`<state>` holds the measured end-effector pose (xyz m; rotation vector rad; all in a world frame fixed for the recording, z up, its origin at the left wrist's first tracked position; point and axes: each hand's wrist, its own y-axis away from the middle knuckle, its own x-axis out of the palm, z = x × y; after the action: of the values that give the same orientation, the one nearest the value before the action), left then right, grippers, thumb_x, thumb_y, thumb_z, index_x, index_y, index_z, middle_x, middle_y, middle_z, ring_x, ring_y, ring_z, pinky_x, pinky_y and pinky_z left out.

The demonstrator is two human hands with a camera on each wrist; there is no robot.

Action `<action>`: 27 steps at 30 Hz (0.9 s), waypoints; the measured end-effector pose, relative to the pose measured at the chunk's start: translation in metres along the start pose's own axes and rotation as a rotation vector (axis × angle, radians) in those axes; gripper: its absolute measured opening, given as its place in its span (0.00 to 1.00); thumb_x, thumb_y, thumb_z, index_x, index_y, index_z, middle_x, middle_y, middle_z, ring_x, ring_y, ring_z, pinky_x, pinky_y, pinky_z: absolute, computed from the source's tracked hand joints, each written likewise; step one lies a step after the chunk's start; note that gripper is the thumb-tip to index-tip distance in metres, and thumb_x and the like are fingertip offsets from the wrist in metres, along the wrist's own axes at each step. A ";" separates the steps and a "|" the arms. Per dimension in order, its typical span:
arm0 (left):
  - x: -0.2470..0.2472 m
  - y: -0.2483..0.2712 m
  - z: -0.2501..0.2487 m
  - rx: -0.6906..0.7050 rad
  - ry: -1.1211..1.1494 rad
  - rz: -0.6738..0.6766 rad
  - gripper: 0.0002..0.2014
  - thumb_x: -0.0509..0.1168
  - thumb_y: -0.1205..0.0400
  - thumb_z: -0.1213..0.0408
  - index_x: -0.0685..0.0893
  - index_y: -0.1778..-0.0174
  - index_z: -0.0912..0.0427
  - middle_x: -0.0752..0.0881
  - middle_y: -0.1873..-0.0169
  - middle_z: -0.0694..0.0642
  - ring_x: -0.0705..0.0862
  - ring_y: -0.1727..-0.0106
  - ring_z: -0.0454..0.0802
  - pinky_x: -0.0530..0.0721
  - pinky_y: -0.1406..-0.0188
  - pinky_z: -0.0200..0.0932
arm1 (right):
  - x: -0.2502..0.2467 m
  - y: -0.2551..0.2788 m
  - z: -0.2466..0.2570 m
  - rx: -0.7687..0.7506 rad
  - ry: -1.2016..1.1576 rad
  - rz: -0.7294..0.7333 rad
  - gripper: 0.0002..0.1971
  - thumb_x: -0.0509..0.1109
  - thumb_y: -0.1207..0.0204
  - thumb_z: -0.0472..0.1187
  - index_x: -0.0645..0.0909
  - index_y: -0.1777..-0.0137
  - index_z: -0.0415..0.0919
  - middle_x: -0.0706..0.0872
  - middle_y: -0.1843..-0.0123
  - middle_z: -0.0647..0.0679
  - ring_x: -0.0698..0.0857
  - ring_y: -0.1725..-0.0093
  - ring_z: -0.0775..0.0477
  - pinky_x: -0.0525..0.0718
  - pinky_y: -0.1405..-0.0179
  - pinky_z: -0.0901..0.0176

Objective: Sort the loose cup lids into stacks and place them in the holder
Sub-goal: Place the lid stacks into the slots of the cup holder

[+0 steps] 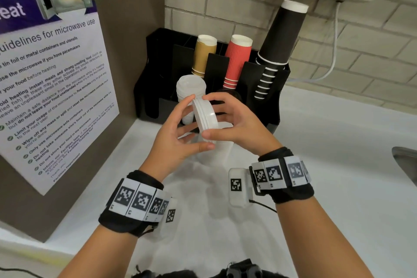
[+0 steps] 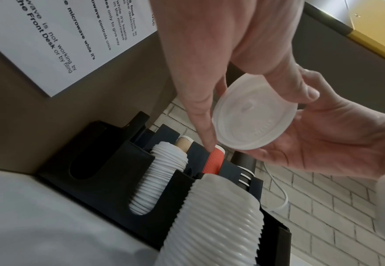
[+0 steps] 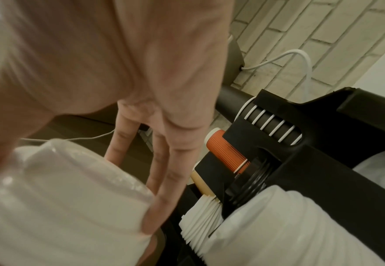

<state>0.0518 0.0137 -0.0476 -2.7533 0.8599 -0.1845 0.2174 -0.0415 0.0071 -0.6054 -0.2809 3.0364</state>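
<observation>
Up close, both hands hold a small stack of white lids [image 1: 205, 117] on edge above the white surface [image 1: 327, 165]: the left hand [image 1: 178, 131] curls its fingers round the near rim, the right hand [image 1: 234, 124] pinches it between thumb and fingertips. Just behind stands the black holder [image 1: 261, 77], with white lid stacks [image 2: 161, 176] in front and cup stacks [image 1: 237, 61] at the back.

A microwave-use poster [image 1: 52, 88] hangs left; gold [image 1: 203, 56], red [image 1: 237, 61] and black cups [image 1: 279, 38] stand stacked.
</observation>
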 end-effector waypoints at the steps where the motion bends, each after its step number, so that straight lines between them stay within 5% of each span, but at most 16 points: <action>1: 0.000 -0.001 0.002 0.005 -0.008 0.013 0.51 0.81 0.40 0.59 0.65 0.21 0.38 0.73 0.24 0.45 0.81 0.30 0.47 0.82 0.33 0.50 | 0.000 0.000 -0.001 -0.005 0.010 -0.002 0.32 0.82 0.34 0.35 0.75 0.31 0.46 0.83 0.36 0.47 0.84 0.38 0.52 0.84 0.38 0.57; 4: -0.002 -0.002 0.006 0.019 -0.042 0.033 0.51 0.81 0.41 0.54 0.62 0.23 0.29 0.68 0.21 0.41 0.75 0.25 0.41 0.77 0.30 0.37 | -0.007 -0.003 -0.004 -0.039 0.042 -0.022 0.31 0.82 0.35 0.34 0.75 0.33 0.49 0.83 0.39 0.49 0.84 0.41 0.55 0.85 0.45 0.62; 7: -0.011 -0.004 0.006 0.013 -0.055 -0.042 0.45 0.79 0.39 0.51 0.65 0.29 0.25 0.71 0.26 0.34 0.76 0.30 0.33 0.76 0.35 0.32 | -0.038 -0.009 -0.011 -0.064 0.073 -0.196 0.32 0.83 0.36 0.37 0.73 0.35 0.55 0.81 0.37 0.52 0.84 0.40 0.54 0.86 0.45 0.59; 12: -0.025 -0.003 0.008 0.017 -0.134 -0.163 0.35 0.76 0.36 0.50 0.76 0.32 0.41 0.77 0.32 0.42 0.81 0.35 0.40 0.80 0.36 0.39 | -0.102 -0.020 -0.045 0.061 0.498 -0.370 0.35 0.84 0.37 0.40 0.70 0.33 0.52 0.79 0.33 0.52 0.80 0.39 0.49 0.78 0.49 0.67; 15: -0.025 -0.004 0.010 0.016 -0.150 -0.163 0.32 0.75 0.35 0.51 0.78 0.33 0.46 0.78 0.32 0.46 0.82 0.38 0.37 0.82 0.39 0.36 | -0.117 -0.029 -0.066 0.187 0.690 -0.260 0.36 0.83 0.39 0.37 0.70 0.33 0.51 0.79 0.35 0.47 0.78 0.39 0.41 0.78 0.47 0.52; 22: -0.021 -0.008 0.015 0.015 -0.167 -0.122 0.26 0.75 0.35 0.50 0.80 0.40 0.41 0.78 0.34 0.48 0.83 0.42 0.35 0.81 0.45 0.27 | -0.117 -0.053 -0.080 0.435 1.060 0.054 0.39 0.80 0.40 0.36 0.65 0.30 0.44 0.78 0.48 0.40 0.77 0.52 0.40 0.75 0.61 0.53; 27: -0.023 -0.010 0.018 0.006 -0.169 -0.116 0.26 0.75 0.35 0.48 0.81 0.40 0.41 0.78 0.34 0.48 0.83 0.41 0.36 0.81 0.45 0.28 | -0.106 -0.062 -0.086 0.469 1.325 0.169 0.38 0.80 0.41 0.45 0.69 0.30 0.46 0.81 0.40 0.42 0.78 0.38 0.38 0.78 0.52 0.50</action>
<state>0.0425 0.0385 -0.0626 -2.7662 0.6556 0.0241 0.3486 0.0272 -0.0198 -2.2938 0.5137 1.9821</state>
